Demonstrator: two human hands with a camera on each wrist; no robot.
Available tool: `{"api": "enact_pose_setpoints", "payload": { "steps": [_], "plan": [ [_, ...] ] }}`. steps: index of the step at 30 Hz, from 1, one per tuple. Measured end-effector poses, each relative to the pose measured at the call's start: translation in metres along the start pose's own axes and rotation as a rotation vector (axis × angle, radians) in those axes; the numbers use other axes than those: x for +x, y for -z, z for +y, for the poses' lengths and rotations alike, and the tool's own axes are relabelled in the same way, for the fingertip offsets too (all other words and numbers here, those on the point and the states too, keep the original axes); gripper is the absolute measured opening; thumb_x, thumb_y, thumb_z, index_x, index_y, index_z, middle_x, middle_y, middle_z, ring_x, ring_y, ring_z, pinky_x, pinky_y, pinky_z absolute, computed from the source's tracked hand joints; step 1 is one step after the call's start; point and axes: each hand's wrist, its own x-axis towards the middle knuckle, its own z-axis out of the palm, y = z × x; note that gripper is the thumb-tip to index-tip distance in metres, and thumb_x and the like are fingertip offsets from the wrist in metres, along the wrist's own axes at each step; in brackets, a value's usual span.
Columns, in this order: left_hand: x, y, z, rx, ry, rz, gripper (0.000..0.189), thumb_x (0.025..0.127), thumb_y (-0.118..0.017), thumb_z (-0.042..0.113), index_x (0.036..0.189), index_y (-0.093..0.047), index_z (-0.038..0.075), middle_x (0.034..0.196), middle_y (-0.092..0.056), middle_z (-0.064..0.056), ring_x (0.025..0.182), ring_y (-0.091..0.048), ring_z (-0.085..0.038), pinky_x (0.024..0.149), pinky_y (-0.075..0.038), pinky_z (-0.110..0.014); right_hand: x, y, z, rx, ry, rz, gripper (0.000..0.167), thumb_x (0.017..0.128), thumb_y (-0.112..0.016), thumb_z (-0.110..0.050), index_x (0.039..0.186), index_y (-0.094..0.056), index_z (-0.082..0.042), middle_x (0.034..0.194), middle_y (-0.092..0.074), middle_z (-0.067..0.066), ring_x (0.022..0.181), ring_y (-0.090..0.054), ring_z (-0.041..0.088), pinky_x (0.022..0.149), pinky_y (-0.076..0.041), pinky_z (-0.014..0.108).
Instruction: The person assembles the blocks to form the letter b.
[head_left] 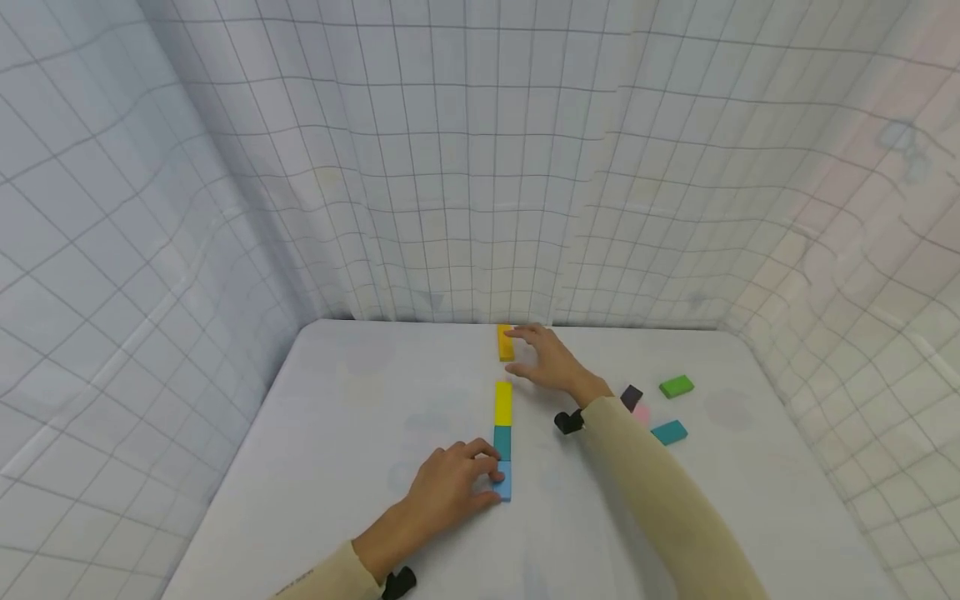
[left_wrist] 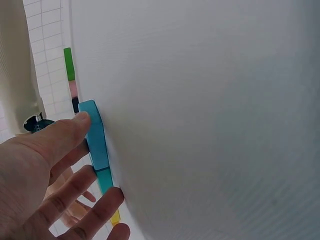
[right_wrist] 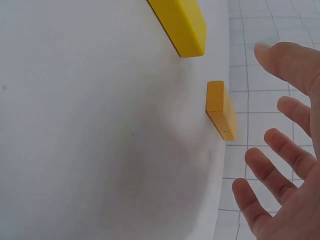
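Observation:
A straight row of flat blocks runs away from me in the head view: light blue nearest, then teal, then yellow. My left hand lies along the left side of the row. Its thumb touches the near end of the blue block in the left wrist view, while spread fingers reach along toward the teal one. Beyond a small gap from the yellow block lies an orange block. My right hand hovers beside it, thumb and fingers apart, holding nothing.
Loose blocks lie right of the row: green, another teal, black and pink, partly behind the right sleeve. White gridded curtains surround the white table. The orange block lies near its far edge.

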Motion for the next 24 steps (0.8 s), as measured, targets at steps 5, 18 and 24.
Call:
{"api": "enact_pose_setpoints", "payload": {
  "steps": [5,18,24],
  "plan": [
    [0.000,-0.001,-0.002,-0.008,-0.020,0.014,0.019,0.092,-0.102,0.036,0.104,-0.089,0.028,0.131,-0.079,0.011,0.098,-0.074,-0.015,0.076,-0.053,-0.028,0.011,0.000,0.004,0.021,0.010,-0.001,0.071,0.109,-0.084,-0.031,0.171,-0.058,-0.009,0.179,-0.049,0.022,0.160,-0.053,0.046,0.134,-0.046,0.066],
    [-0.004,-0.004,-0.002,0.013,-0.010,0.002,0.019,0.092,-0.102,0.039,0.105,-0.090,0.031,0.132,-0.078,0.013,0.100,-0.072,-0.013,0.078,-0.054,-0.029,0.048,-0.018,0.049,-0.002,0.008,-0.057,0.087,0.103,-0.087,-0.057,0.176,-0.053,-0.025,0.185,-0.042,0.022,0.171,-0.037,0.052,0.141,-0.028,0.075],
    [-0.001,-0.001,-0.001,0.020,-0.006,0.014,0.019,0.093,-0.101,0.039,0.105,-0.090,0.030,0.133,-0.078,0.013,0.102,-0.073,-0.014,0.079,-0.054,-0.031,0.066,-0.025,0.066,-0.033,0.004,-0.069,0.092,0.098,-0.093,-0.053,0.176,-0.053,-0.025,0.186,-0.045,0.016,0.175,-0.037,0.044,0.146,-0.018,0.069]
  ]
}}
